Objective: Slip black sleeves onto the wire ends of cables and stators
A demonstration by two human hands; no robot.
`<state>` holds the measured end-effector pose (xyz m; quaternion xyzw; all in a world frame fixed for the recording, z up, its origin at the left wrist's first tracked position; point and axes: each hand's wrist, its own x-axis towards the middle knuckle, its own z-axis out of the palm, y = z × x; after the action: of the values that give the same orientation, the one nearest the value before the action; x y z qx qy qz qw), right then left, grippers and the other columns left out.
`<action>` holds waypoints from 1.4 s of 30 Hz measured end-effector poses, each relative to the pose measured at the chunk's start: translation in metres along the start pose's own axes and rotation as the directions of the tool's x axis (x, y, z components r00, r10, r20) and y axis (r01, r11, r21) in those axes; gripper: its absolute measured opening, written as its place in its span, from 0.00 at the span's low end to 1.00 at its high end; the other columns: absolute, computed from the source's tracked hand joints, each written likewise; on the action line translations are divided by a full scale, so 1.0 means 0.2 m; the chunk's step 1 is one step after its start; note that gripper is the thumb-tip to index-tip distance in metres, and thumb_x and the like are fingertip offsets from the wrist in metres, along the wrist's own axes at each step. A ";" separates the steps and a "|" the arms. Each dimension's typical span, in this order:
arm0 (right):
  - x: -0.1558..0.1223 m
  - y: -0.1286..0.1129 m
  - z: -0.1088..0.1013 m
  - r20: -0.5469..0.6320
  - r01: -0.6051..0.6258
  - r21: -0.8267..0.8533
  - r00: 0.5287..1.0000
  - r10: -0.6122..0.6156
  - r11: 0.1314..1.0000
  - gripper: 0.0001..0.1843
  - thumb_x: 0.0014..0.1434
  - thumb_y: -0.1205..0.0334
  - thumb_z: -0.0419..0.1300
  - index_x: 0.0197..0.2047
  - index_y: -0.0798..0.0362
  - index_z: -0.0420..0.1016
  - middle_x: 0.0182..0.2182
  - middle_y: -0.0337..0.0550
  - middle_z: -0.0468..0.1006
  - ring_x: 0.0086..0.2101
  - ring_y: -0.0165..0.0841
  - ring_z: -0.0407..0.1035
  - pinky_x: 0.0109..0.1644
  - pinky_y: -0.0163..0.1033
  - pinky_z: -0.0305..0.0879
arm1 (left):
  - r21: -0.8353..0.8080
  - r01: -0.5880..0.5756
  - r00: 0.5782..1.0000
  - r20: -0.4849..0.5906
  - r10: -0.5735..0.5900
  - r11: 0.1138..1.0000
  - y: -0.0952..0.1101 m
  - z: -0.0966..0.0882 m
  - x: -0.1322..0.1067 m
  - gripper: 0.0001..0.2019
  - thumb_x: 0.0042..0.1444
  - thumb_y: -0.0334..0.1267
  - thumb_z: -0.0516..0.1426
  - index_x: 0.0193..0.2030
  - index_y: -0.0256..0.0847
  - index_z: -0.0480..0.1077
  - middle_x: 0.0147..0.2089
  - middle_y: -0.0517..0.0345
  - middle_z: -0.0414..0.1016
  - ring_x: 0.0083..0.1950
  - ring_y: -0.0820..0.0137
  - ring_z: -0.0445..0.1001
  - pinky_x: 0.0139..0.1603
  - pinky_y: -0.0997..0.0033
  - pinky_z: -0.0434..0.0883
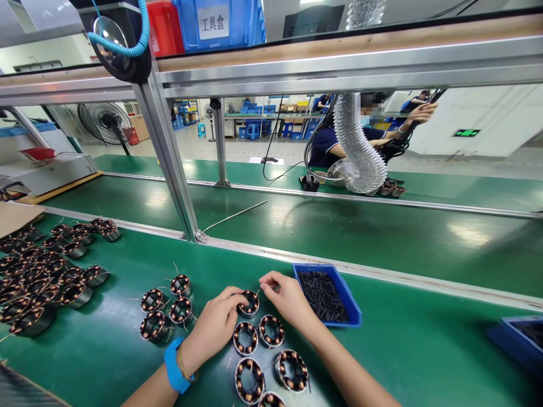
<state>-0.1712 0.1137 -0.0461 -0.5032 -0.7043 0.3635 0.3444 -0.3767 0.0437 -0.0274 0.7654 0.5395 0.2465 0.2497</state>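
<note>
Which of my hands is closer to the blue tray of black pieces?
Right. The right hand sits just left of the blue tray, beside its near corner; the left hand is farther left, gripping the wound coil between them.

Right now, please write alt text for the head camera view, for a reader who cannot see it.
The left hand and right hand hold one small motor coil at a green table. More coils lie around it; a blue tray of black pieces stands beside the right hand.
</note>
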 end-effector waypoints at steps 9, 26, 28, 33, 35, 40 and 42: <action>0.00 0.00 0.02 0.031 0.007 -0.008 1.000 -0.006 1.000 0.10 0.58 0.61 0.57 0.34 0.51 0.80 0.30 0.42 0.84 0.32 0.36 0.78 0.38 0.39 0.72 | 0.012 -0.004 1.000 -0.010 0.004 1.000 -0.01 0.01 0.00 0.21 0.61 0.26 0.45 0.48 0.47 0.76 0.59 0.56 0.75 0.55 0.62 0.78 0.53 0.67 0.75; -0.23 -0.04 -0.03 0.147 0.073 -0.083 0.987 -0.060 0.994 0.17 0.62 0.68 0.52 0.42 0.54 0.84 0.44 0.51 0.84 0.46 0.41 0.78 0.54 0.45 0.72 | -0.072 0.089 0.995 -0.041 -0.092 0.993 0.03 0.05 0.01 0.09 0.64 0.33 0.55 0.42 0.45 0.77 0.47 0.56 0.78 0.47 0.64 0.78 0.49 0.68 0.73; -0.29 -0.05 0.01 0.148 0.115 -0.139 0.984 -0.094 0.984 0.21 0.59 0.73 0.51 0.48 0.55 0.82 0.49 0.52 0.81 0.50 0.41 0.76 0.58 0.46 0.70 | -0.075 0.094 0.994 -0.044 -0.097 0.993 0.03 0.06 0.01 0.09 0.64 0.33 0.55 0.41 0.46 0.77 0.47 0.57 0.78 0.46 0.64 0.78 0.48 0.69 0.73; -0.31 -0.08 0.01 0.166 0.182 -0.268 0.976 -0.141 0.946 0.29 0.58 0.78 0.48 0.58 0.58 0.76 0.55 0.54 0.76 0.55 0.40 0.72 0.63 0.46 0.68 | -0.036 0.067 0.997 -0.033 -0.069 0.997 0.01 0.03 0.00 0.08 0.65 0.36 0.55 0.45 0.46 0.76 0.49 0.55 0.74 0.47 0.64 0.77 0.49 0.67 0.74; -0.28 -0.09 -0.05 0.117 0.197 -0.302 0.979 -0.169 0.933 0.26 0.61 0.75 0.48 0.58 0.59 0.76 0.55 0.55 0.76 0.55 0.41 0.72 0.63 0.48 0.68 | 0.062 0.005 0.999 -0.038 -0.002 0.998 0.04 -0.01 -0.02 0.12 0.65 0.36 0.55 0.53 0.46 0.74 0.54 0.52 0.72 0.54 0.60 0.74 0.57 0.61 0.72; -0.19 -0.10 -0.26 -0.092 0.211 -0.332 0.963 -0.255 0.919 0.20 0.66 0.68 0.48 0.51 0.57 0.79 0.51 0.55 0.78 0.52 0.43 0.73 0.59 0.52 0.71 | 0.407 -0.296 0.942 0.274 0.194 0.864 0.17 -0.11 -0.03 0.31 0.59 0.27 0.57 0.67 0.57 0.63 0.52 0.52 0.71 0.54 0.54 0.69 0.59 0.43 0.67; -0.19 -0.11 -0.31 -0.129 0.209 -0.329 0.956 -0.263 0.921 0.19 0.66 0.67 0.48 0.49 0.56 0.79 0.50 0.54 0.79 0.50 0.43 0.75 0.56 0.50 0.73 | 0.523 -0.401 0.900 0.377 0.217 0.752 0.22 -0.11 0.00 0.31 0.61 0.25 0.55 0.68 0.57 0.63 0.46 0.50 0.71 0.51 0.53 0.69 0.58 0.37 0.66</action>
<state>-0.1182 0.0835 -0.0005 -0.4917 -0.7763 0.1589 0.3610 -0.3598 0.0332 0.0179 0.9115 0.4100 -0.0109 0.0321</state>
